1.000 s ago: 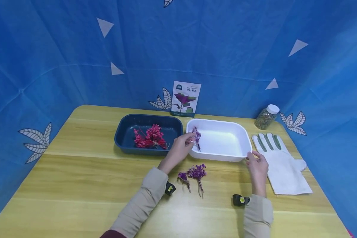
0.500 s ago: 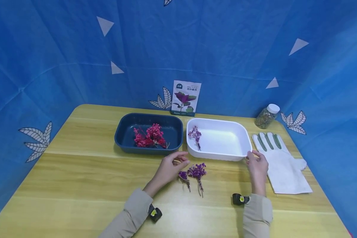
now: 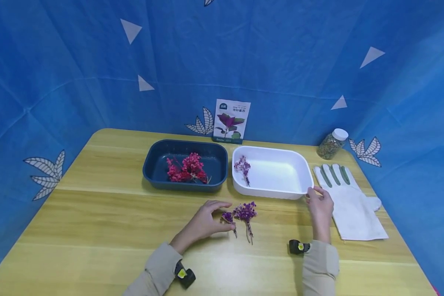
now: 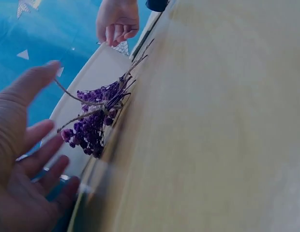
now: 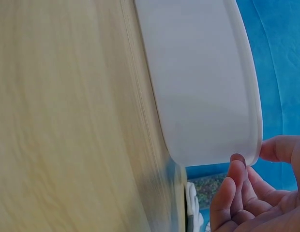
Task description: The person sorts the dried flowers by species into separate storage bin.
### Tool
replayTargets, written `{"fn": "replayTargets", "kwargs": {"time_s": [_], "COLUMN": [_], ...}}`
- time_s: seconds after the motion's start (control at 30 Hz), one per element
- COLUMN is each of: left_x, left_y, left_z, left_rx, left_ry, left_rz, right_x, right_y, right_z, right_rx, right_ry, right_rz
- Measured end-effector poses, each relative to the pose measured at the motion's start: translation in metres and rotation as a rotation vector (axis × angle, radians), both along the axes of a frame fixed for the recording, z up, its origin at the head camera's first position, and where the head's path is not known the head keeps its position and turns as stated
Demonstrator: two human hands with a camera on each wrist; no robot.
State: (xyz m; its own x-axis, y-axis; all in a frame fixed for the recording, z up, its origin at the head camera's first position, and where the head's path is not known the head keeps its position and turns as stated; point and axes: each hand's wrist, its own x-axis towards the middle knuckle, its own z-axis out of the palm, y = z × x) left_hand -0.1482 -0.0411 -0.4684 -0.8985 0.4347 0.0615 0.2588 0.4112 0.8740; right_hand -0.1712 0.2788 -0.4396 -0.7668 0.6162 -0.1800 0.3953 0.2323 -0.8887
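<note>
My left hand (image 3: 201, 224) is at a small sprig of purple dried flowers (image 3: 227, 218) on the table, thumb and fingers spread to either side of it. In the left wrist view the fingers are apart, with a gap between them and the twine-tied purple flowers (image 4: 89, 133). A larger purple bunch (image 3: 246, 211) lies just right of the small sprig. My right hand (image 3: 320, 205) pinches the front right corner of the white tray (image 3: 270, 192), thumb on its rim in the right wrist view. One purple sprig (image 3: 243, 167) lies inside that tray at its left end.
A dark blue tray (image 3: 159, 181) with pink dried flowers (image 3: 188, 168) stands left of the white one. Behind them is a seed packet (image 3: 231, 122). To the right are a lidded jar (image 3: 332, 144) and a white glove (image 3: 351, 209). A blue curtain (image 3: 281, 61) hangs behind the table.
My left hand has let go of a purple sprig in the white tray, then moved down and left to the small sprig, fingers spreading. The right hand has stayed at the tray corner.
</note>
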Motion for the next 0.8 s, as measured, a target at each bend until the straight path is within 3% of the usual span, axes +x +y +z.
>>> {"fn": "replayTargets", "kwargs": {"time_s": [0.17,0.6,0.8], "left_x": [-0.002,-0.004,-0.005], "left_y": [-0.004,-0.002,-0.003], "left_z": [-0.006,-0.018,-0.017], "left_rx": [-0.069,-0.064,-0.046], "left_ry": [-0.022,0.097,0.077], "left_rz": [-0.032,-0.04,-0.047], "right_x": [-0.002,-0.002,-0.003], "right_y": [-0.001,0.001,0.001], "right_z": [-0.001,0.0,-0.001], "right_rx": [-0.008,-0.024,-0.029], "right_ry": [-0.008,-0.002,-0.003], "right_rz": [-0.023,-0.015,-0.016]}}
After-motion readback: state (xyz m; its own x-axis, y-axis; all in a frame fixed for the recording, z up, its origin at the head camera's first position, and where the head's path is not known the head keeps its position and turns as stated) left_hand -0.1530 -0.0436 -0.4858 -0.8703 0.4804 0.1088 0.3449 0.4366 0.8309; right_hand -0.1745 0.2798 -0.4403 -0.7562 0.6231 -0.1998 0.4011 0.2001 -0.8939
